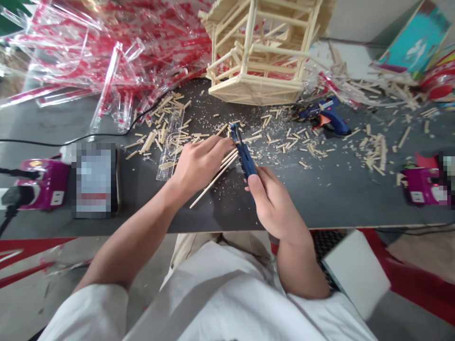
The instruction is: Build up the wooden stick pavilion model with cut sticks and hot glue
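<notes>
Dark grey table (355,199) spans my head view, its near edge just in front of the wearer's white shirt. Back left: a large tangled heap of clear and red plastic packaging (149,52). Back centre: a pale open framework of wooden sticks (256,87), standing on the table. Back right: a turquoise box (415,40), tilted.

Left hand (199,161): palm down, fingers together and bent, lying over the sticks; I cannot tell whether they are pinched, fingertips being partly hidden. Right hand (275,203): closed round the handles of a blue hand cutter (245,156), its head pointing away from the wearer and just beside the left fingertips.

At left I note a dark-edged device with a pixelated screen (94,182), beside a purple power block (51,182) with black plugs in it. A blue glue gun with an orange trigger (334,121) lies right of centre. A clear plastic ruler (174,137) lies left of the left hand, partly under scraps.

Thin pale wooden sticks (209,186) run from beneath the left hand towards the wearer. Short cut wooden pieces (149,141) are scattered around.
</notes>
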The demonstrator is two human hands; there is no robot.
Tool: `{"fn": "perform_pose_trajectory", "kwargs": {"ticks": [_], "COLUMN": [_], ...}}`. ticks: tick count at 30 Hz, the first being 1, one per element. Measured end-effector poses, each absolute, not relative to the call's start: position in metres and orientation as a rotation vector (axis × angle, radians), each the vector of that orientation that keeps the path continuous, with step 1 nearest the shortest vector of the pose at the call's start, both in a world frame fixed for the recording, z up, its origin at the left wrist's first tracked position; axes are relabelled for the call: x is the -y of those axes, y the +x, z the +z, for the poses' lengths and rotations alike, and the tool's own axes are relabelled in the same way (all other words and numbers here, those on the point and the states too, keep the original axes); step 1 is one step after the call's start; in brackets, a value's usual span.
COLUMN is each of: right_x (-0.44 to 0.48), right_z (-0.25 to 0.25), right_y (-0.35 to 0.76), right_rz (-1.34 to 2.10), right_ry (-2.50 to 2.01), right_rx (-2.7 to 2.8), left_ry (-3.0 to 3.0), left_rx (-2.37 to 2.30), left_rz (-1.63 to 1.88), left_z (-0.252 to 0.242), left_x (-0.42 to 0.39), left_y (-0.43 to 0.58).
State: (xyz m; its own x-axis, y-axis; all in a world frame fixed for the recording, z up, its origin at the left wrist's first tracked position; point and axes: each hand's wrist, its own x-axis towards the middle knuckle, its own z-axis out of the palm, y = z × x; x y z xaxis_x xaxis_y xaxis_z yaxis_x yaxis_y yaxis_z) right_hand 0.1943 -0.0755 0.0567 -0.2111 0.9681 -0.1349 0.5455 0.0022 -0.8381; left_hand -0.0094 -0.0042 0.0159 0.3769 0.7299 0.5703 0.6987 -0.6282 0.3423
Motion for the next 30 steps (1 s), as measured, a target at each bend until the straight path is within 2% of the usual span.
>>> {"fn": "perform_pose_trajectory", "kwargs": {"ticks": [7, 13, 30], "right_x": [0.072, 0.064, 0.055], "right_z": [0.056, 0.048, 0.042], "right_y": [0.193, 0.194, 0.196], "right_rz": [1.02, 1.048, 1.089], "right_ry": [-1.606, -1.882, -1.861], "right_rx": [1.833, 1.876, 1.988], "left_ry": [2.586, 2.62, 2.519], "left_rx": [-1.339, -1.312, -1.357], "left_rz": [1.036, 1.05, 1.045], "left_z": [0.015, 0.008, 0.004], "left_x": [0.004, -0.001, -0.003], "left_y": [-0.011, -0.012, -0.009]}}
